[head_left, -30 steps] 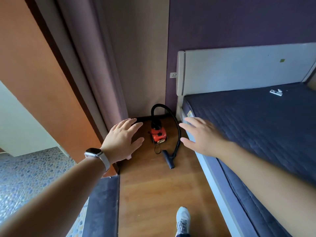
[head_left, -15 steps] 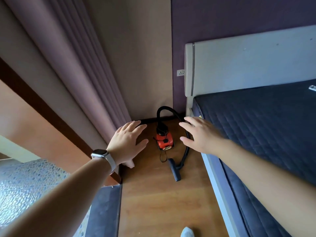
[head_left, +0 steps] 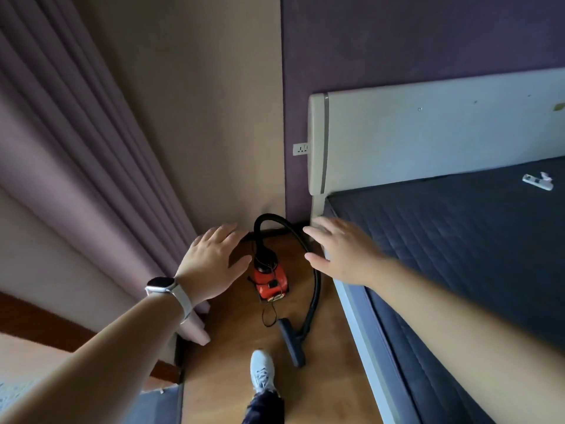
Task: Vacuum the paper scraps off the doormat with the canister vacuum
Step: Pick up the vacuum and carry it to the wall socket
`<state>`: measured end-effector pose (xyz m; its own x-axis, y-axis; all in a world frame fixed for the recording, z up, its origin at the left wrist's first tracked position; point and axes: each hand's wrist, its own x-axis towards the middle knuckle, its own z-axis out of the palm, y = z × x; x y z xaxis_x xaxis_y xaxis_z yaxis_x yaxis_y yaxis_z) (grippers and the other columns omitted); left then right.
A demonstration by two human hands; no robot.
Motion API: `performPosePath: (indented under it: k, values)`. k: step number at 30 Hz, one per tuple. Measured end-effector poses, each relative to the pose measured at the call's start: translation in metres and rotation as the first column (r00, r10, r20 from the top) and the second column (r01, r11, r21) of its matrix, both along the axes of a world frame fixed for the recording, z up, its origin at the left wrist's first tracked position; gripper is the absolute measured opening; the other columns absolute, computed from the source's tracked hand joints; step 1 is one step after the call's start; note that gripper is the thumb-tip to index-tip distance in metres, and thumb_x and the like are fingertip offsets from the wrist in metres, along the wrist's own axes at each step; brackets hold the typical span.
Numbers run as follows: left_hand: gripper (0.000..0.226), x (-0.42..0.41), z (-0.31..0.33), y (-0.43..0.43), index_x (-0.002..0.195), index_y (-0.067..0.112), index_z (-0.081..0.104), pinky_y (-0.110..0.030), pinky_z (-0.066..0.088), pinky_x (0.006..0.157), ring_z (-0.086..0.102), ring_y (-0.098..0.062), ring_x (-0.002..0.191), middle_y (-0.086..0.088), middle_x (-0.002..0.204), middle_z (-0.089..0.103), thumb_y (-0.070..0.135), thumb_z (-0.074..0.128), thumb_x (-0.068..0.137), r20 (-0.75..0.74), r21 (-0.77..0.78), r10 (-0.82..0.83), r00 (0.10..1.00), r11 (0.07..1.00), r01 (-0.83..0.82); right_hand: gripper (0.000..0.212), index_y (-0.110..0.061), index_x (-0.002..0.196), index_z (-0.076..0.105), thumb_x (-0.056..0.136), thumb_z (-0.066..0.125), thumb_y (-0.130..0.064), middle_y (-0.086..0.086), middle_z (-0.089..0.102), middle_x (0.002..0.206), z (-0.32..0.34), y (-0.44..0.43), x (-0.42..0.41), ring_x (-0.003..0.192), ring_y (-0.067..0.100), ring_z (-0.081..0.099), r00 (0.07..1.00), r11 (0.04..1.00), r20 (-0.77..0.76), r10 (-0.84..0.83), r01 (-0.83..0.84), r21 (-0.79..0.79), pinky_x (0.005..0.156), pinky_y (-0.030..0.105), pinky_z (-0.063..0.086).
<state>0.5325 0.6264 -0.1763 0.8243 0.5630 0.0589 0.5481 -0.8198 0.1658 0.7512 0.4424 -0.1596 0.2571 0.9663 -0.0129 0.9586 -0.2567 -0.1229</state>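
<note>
Seen from the head camera, the small red-and-black canister vacuum [head_left: 270, 280] sits on the floor just left of the white bed frame [head_left: 428, 133], ahead of and below both hands, its long axis pointing away toward the wall. The left hand [head_left: 211, 264] and right hand [head_left: 339, 252] hover empty on either side of it, fingers straight and spread. The left looks nearer the canister.

We saw a curtain [head_left: 91, 179] left of our left hand [head_left: 211, 264], a bed [head_left: 458, 255] right of our right hand [head_left: 345, 255].
</note>
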Motion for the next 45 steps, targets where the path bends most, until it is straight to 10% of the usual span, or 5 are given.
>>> performPosePath:
  k: [23,33,45]
  values:
    - [0.070,0.178,-0.083,0.259,0.142,0.020,0.049,-0.043,0.035,0.111,0.040,-0.024,0.137,-0.005,0.148,0.047,0.062,0.044,0.087,0.001,-0.223,-0.145,0.989,0.964,0.141,0.062,-0.018,0.147,0.043,0.096,0.040,-0.053,0.006,0.041,0.152,-0.052,0.221,0.149,0.138,0.028,0.040,0.986,0.978,-0.047,-0.158,0.150,-0.142,0.107,0.043,0.037]
    - [0.060,0.221,-0.216,0.255,0.144,0.015,0.048,-0.038,0.036,0.107,0.041,-0.025,0.136,-0.008,0.149,0.045,0.045,0.056,0.094,-0.113,-0.397,0.098,0.989,0.908,-0.135,0.055,-0.014,0.139,0.052,0.092,0.058,-0.042,0.009,0.051,0.143,-0.203,0.265,0.227,0.129,0.029,0.050,0.985,0.980,-0.157,-0.075,0.043,-0.194,0.096,0.044,0.046]
    - [0.048,0.289,-0.500,0.224,0.101,0.019,0.058,-0.041,0.051,0.070,0.059,-0.031,0.086,-0.007,0.092,0.062,0.057,0.045,0.075,-0.316,-0.580,0.397,0.862,0.639,-0.506,0.059,-0.014,0.144,0.042,0.093,0.057,-0.040,0.004,0.046,0.141,-0.484,0.292,0.293,0.124,0.027,0.049,0.947,0.961,-0.305,-0.095,0.007,-0.275,0.094,0.039,0.049]
